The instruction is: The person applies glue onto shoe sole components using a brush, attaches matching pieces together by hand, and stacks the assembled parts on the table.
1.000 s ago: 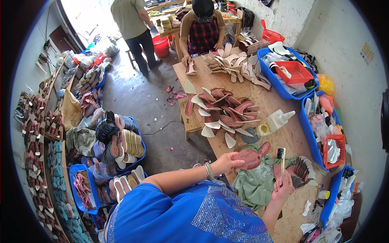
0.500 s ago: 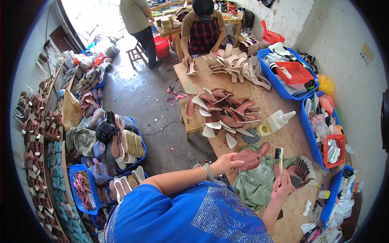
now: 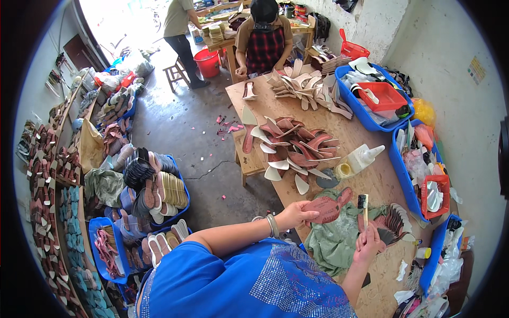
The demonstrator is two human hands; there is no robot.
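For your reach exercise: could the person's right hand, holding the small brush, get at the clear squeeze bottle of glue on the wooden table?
Probably yes: the clear squeeze bottle lies just beyond the right hand, with only low green cloth between; the wooden-handled brush occupies its grip.

Left arm comes out of a blue sleeve and reaches forward and right, elbow bent, bangles at the wrist; the left hand (image 3: 293, 215) sits palm-down with its fingers pinched closed on a reddish-brown shoe insole (image 3: 327, 206). Right forearm rises from the lower edge, held upright, the right hand (image 3: 368, 243) fisted around the handle of a small brush (image 3: 363, 207), bristles up. Both hands sit close together, not touching, right one lower and nearer the body.
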